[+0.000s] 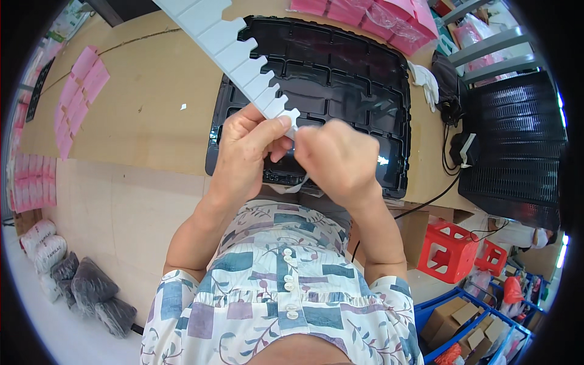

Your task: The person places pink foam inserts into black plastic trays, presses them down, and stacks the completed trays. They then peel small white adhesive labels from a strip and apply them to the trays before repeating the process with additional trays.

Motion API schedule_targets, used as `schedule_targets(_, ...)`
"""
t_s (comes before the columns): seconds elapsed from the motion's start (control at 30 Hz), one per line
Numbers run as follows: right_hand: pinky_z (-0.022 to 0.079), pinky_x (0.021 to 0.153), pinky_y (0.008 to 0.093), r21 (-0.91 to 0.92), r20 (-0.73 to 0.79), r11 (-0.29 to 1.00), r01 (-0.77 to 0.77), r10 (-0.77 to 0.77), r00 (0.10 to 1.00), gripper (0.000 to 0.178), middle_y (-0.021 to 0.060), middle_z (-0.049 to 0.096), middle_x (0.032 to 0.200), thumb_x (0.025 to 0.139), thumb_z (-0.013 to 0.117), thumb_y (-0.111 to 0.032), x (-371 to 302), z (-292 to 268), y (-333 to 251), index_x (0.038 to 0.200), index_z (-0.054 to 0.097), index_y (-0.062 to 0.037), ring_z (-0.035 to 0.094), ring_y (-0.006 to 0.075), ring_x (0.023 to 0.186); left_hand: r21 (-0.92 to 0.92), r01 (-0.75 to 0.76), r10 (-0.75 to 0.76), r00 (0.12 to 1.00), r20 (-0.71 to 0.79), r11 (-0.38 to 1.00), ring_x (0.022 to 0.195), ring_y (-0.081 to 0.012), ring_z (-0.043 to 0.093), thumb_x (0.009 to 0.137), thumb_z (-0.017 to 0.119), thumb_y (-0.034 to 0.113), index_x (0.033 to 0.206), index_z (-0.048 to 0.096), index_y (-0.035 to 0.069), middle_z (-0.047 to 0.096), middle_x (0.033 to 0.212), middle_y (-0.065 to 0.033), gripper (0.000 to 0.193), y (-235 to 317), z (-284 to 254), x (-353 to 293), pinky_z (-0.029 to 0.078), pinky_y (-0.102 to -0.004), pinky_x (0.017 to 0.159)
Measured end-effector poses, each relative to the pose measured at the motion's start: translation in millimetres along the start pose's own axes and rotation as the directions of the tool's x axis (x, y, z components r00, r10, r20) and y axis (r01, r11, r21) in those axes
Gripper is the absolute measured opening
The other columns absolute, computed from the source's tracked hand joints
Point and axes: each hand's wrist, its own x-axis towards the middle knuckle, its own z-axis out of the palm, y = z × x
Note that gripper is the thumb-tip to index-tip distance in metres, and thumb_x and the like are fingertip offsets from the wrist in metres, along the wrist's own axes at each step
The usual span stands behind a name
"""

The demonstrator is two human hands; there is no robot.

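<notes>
My left hand (240, 149) pinches the near end of a long white strip (225, 52) between thumb and fingers. The strip is scored into several segments, with notched tabs along its right edge, and slants away to the upper left. Close beside that end, my right hand (337, 158) is closed and slightly blurred; its fingertips are hidden, so what it grips cannot be made out. A narrow pale band (298, 187) curves below the right hand. Under both hands lies a black plastic tray (319, 61) with moulded compartments.
Pink sheets (79, 97) lie on the tan table (152, 121) at left. Pink bundles in clear wrap (371, 18) stand behind the tray. On the right are a white glove (424, 85), stacked black trays (511, 146), a cable and red stools (447, 249). Dark bags (94, 286) sit lower left.
</notes>
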Motion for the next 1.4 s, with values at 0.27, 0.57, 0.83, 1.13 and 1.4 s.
schedule_targets(0.27,0.047,0.047,0.0332,0.364,0.161,0.779,-0.510,0.486,0.859,0.015,0.0054,0.057,0.066,0.073,0.073,0.001,-0.6,-17.6,-9.3,0.084,0.064,-0.0043,0.058,0.0189,0.051,0.674,-0.624,0.672,0.697,0.250,0.396,0.074,-0.0093,0.055,0.093,0.061,0.003,0.096,0.062,-0.003,0.064,0.099,-0.0096,0.007,-28.6,10.4,-11.5,0.042,-0.0236,0.066)
schedule_targets(0.57,0.041,0.044,0.0267,0.113,0.060,0.992,-0.058,0.051,0.997,0.017,0.0036,0.055,0.065,0.070,0.077,-0.005,-15.3,-27.7,-8.6,0.084,0.067,-0.0062,0.055,0.0161,0.050,-0.067,-0.160,0.158,0.987,-0.031,0.985,0.082,-0.0122,0.062,0.094,0.062,0.008,0.106,0.064,0.001,0.067,0.094,-0.0076,0.014,-22.4,16.5,-5.8,0.048,-0.0257,0.073)
schedule_targets(0.83,0.038,0.057,0.0217,0.217,0.586,0.538,-0.815,0.595,0.549,0.011,-0.0034,0.058,0.068,0.089,0.069,-0.011,-66.8,-135.4,76.5,0.087,0.068,-0.0006,0.047,0.0042,0.062,0.423,-0.240,0.176,0.967,0.186,0.874,0.082,-0.0086,0.056,0.096,0.061,0.003,0.098,0.064,-0.001,0.064,0.097,-0.0057,0.005,-31.5,-8.6,-32.6,0.044,-0.0221,0.072)
schedule_targets(1.13,0.048,0.060,0.0341,0.019,0.725,0.693,-0.721,0.487,0.487,0.013,0.0107,0.067,0.073,0.087,0.069,-0.013,-84.4,-141.3,87.3,0.089,0.066,-0.0008,0.063,0.0250,0.065,0.618,-0.258,0.039,0.938,0.345,0.743,0.070,-0.0115,0.054,0.094,0.063,0.003,0.091,0.060,-0.001,0.062,0.085,-0.0055,0.006,-46.5,-11.9,-32.0,0.044,-0.0258,0.065)
schedule_targets(1.4,0.050,0.064,0.0392,-0.090,0.644,0.829,-0.552,0.471,0.603,0.013,0.0131,0.068,0.079,0.087,0.069,-0.013,-98.5,-114.8,92.7,0.087,0.065,-0.0011,0.064,0.0327,0.070,0.610,-0.240,0.044,0.947,0.318,0.756,0.069,-0.0091,0.051,0.096,0.062,0.006,0.090,0.059,-0.001,0.062,0.084,-0.0041,0.009,-49.2,-13.5,-29.1,0.043,-0.0246,0.064)
